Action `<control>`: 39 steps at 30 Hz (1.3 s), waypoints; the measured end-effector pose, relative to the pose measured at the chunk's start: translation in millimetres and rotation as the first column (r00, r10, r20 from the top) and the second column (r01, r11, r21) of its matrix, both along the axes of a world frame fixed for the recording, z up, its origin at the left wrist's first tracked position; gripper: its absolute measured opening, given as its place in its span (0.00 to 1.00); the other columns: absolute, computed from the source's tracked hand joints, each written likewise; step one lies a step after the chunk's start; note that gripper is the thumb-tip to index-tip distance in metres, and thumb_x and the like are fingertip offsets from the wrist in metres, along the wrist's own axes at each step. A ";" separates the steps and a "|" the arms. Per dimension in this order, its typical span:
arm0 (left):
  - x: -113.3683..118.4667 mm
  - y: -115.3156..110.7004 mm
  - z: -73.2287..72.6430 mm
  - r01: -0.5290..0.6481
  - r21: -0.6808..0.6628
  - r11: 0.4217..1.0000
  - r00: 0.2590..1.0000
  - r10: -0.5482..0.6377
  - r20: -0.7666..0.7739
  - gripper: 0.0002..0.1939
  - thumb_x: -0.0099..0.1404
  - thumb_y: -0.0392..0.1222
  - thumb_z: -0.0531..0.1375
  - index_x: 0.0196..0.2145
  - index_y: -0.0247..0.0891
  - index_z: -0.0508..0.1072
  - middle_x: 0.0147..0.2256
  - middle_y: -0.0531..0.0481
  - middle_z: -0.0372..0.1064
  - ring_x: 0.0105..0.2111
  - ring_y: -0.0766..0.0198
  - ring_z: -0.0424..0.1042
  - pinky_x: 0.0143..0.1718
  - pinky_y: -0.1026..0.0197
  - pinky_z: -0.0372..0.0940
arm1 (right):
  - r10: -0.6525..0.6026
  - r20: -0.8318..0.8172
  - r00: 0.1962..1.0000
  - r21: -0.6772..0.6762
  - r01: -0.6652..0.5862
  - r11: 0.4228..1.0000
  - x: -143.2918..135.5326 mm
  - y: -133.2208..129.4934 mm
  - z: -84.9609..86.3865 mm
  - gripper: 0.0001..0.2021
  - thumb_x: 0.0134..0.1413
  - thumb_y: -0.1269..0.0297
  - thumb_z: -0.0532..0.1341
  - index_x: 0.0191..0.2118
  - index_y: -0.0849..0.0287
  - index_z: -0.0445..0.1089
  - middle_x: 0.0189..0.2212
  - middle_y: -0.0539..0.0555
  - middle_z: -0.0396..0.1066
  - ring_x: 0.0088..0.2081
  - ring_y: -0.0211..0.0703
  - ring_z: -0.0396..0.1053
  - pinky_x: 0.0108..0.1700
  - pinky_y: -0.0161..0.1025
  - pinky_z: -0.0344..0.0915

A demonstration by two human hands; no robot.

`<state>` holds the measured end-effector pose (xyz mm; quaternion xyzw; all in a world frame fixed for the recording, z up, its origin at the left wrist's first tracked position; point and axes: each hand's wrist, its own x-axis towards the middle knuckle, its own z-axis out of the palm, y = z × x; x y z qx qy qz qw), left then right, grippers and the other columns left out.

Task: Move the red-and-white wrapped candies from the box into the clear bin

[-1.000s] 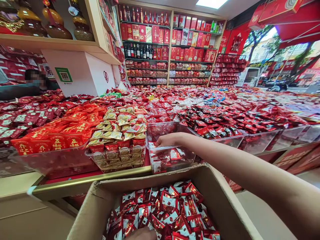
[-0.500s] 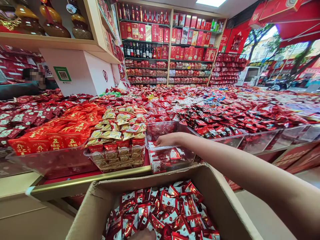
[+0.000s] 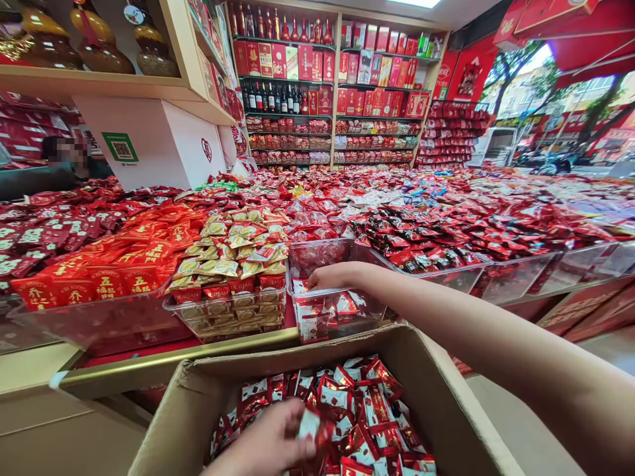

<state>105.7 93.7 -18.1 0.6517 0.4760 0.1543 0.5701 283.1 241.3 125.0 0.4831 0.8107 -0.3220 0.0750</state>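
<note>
My left hand (image 3: 275, 436) is over the open cardboard box (image 3: 436, 390), a little smeared by motion. A red-and-white candy packet (image 3: 309, 425) is pinched between its thumb and fingers. Beneath it, many loose packets of the same look (image 3: 370, 403) fill the box. My right hand (image 3: 335, 276) reaches over into a clear plastic bin (image 3: 342, 297) beyond the box. Its fingers point down inside, near several red-and-white packets (image 3: 315, 324), and the fingertips are hidden, so their grip does not show.
Left of that bin stands a clear bin heaped with gold durian packets (image 3: 233, 258), then one of bright red packets (image 3: 114, 264). Black-and-red packets (image 3: 426, 241) fill bins to the right. A gold-coloured counter edge (image 3: 183, 363) runs behind the box. Shelves (image 3: 337, 86) of bottles and boxes line the back.
My left hand has risen from among the packets at the box's near side, bringing one packet up. My right hand stays in the clear bin. The view has shifted very slightly.
</note>
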 end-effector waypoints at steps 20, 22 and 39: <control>7.2 -3.9 45.6 -0.189 -0.180 0.965 0.760 0.259 0.596 0.14 0.52 0.36 0.61 0.38 0.37 0.70 0.35 0.47 0.73 0.36 0.59 0.70 0.39 0.58 0.63 | -0.110 -0.597 0.795 0.217 0.292 0.931 -1.0 -142.8 -62.2 0.12 0.47 0.58 0.56 0.35 0.61 0.62 0.25 0.49 0.64 0.25 0.32 0.57 0.25 0.29 0.53; 11.6 -6.5 40.0 -0.189 -0.177 0.966 0.770 0.257 0.583 0.13 0.51 0.37 0.62 0.36 0.36 0.70 0.34 0.47 0.73 0.36 0.57 0.70 0.38 0.57 0.64 | -0.143 -0.611 0.778 0.145 0.287 0.947 0.5 -141.7 -81.9 0.13 0.48 0.56 0.55 0.26 0.62 0.63 0.20 0.48 0.61 0.23 0.31 0.55 0.23 0.28 0.52; 11.0 -8.5 40.5 -0.208 0.122 0.971 0.965 0.183 0.188 0.11 0.57 0.46 0.53 0.35 0.38 0.68 0.27 0.49 0.73 0.30 0.62 0.70 0.33 0.63 0.63 | 0.090 -0.696 0.712 0.585 0.490 0.647 50.3 -102.9 31.4 0.08 0.49 0.63 0.55 0.32 0.62 0.66 0.25 0.50 0.67 0.25 0.31 0.61 0.27 0.30 0.57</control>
